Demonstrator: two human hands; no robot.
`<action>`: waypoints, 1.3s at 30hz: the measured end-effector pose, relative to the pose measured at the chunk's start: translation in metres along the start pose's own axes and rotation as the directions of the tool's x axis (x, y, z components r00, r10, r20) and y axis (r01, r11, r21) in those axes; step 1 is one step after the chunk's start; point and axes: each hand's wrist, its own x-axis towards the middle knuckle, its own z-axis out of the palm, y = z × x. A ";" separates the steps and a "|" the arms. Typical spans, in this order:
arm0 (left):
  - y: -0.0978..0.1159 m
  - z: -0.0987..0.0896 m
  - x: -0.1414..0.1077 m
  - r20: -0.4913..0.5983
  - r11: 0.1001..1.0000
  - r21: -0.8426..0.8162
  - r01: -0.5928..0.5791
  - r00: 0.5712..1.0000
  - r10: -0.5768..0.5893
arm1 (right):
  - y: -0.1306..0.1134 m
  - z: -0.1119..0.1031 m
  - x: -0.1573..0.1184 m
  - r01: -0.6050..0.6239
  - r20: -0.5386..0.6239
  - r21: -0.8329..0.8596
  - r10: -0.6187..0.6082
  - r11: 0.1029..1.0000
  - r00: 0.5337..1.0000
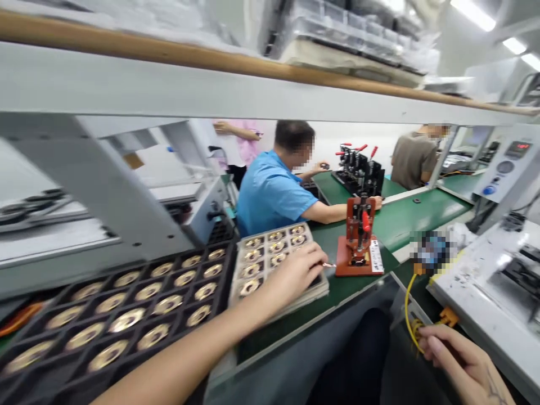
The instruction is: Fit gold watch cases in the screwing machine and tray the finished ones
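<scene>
My left hand [299, 267] reaches over a light-coloured compartment tray [318, 286], its fingers pinched on a small, thin, copper-coloured metal part [329, 265]. Gold-coloured rings [251, 270] sit in that tray's compartments, partly hidden by my hand and forearm. Just right of the pinched part stands a red toggle clamp fixture [342, 264] with a red handle and a white label. At the lower right, my right hand [458, 360] is closed, thumb against fingers. A yellow cable [407, 304] loops at its fingertips; whether they grip the cable or something else is unclear.
A black divided tray [177, 289] of gold-coloured rings lies at left. Across the green bench [392, 216], a person in blue [270, 188] works beside several black clamps [358, 169]. A shelf beam [211, 93] crosses overhead. White equipment [476, 287] stands at right.
</scene>
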 end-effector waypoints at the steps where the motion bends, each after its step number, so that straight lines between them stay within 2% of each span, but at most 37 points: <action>1: 0.022 0.004 0.011 -0.032 0.989 -0.067 -0.130 0.991 0.128 | -0.009 0.001 0.002 0.001 -0.023 0.026 0.000 1.000 1.000; 2: 0.045 0.008 0.022 -0.077 0.955 -0.130 -0.267 0.963 0.258 | -0.018 0.002 0.003 0.009 -0.047 0.067 -0.006 0.998 0.999; 3: 0.068 0.013 0.033 -0.124 0.902 -0.172 -0.395 0.917 0.378 | -0.027 0.004 0.005 0.026 -0.072 0.120 -0.018 0.992 0.997; 6: 0.129 0.029 0.060 -0.252 0.723 -0.117 -0.681 0.724 0.642 | -0.046 0.002 0.011 0.138 -0.166 0.278 -0.094 0.951 0.982; 9: 0.172 0.044 0.080 -0.346 0.547 0.037 -0.836 0.503 0.792 | -0.053 -0.014 0.009 0.181 -0.267 0.282 -0.104 0.942 0.958; 10: 0.182 0.048 0.086 -0.368 0.495 0.056 -0.867 0.443 0.818 | -0.053 -0.021 0.006 0.175 -0.297 0.257 -0.095 0.950 0.950; 11: 0.192 0.053 0.091 -0.383 0.452 0.053 -0.891 0.400 0.833 | -0.053 -0.029 0.002 0.167 -0.325 0.229 -0.087 0.959 0.942; 13: 0.209 0.061 0.101 -0.396 0.390 0.019 -0.920 0.352 0.848 | -0.050 -0.044 -0.009 0.154 -0.379 0.177 -0.077 0.972 0.922; 19: 0.258 0.092 0.115 -0.390 0.252 -0.102 -0.962 0.272 0.880 | -0.037 -0.080 -0.040 0.087 -0.500 0.100 -0.026 0.991 0.866; 22: 0.281 0.113 0.124 -0.405 0.194 -0.133 -0.972 0.232 0.884 | -0.024 -0.099 -0.062 0.037 -0.603 0.053 0.002 0.998 0.798; 24: 0.298 0.124 0.138 -0.404 0.211 -0.164 -0.964 0.261 0.877 | -0.012 -0.118 -0.082 -0.015 -0.687 0.022 0.026 1.000 0.726; 26: 0.322 0.133 0.160 -0.363 0.257 -0.264 -0.930 0.342 0.867 | 0.000 -0.140 -0.103 -0.062 -0.758 0.016 0.052 0.998 0.651; 28: 0.354 0.140 0.188 -0.216 0.344 -0.399 -0.850 0.452 0.866 | 0.010 -0.164 -0.121 -0.087 -0.820 0.010 0.058 0.996 0.570; 30: 0.393 0.151 0.216 0.016 0.483 -0.447 -0.753 0.533 0.846 | 0.012 -0.184 -0.133 -0.092 -0.872 -0.027 0.022 0.995 0.488; 32: 0.431 0.165 0.241 0.111 0.523 -0.429 -0.736 0.532 0.839 | 0.008 -0.198 -0.142 -0.076 -0.898 -0.061 -0.022 0.995 0.439; 33: 0.448 0.173 0.251 0.155 0.537 -0.417 -0.733 0.525 0.837 | 0.004 -0.202 -0.145 -0.067 -0.903 -0.071 -0.035 0.995 0.429; 36: 0.484 0.194 0.274 0.286 0.569 -0.370 -0.734 0.493 0.822 | -0.012 -0.208 -0.161 -0.108 -0.895 -0.069 -0.014 0.992 0.445; 39: 0.502 0.204 0.289 0.438 0.597 -0.328 -0.733 0.442 0.783 | -0.023 -0.213 -0.180 -0.220 -0.890 -0.091 0.020 0.971 0.455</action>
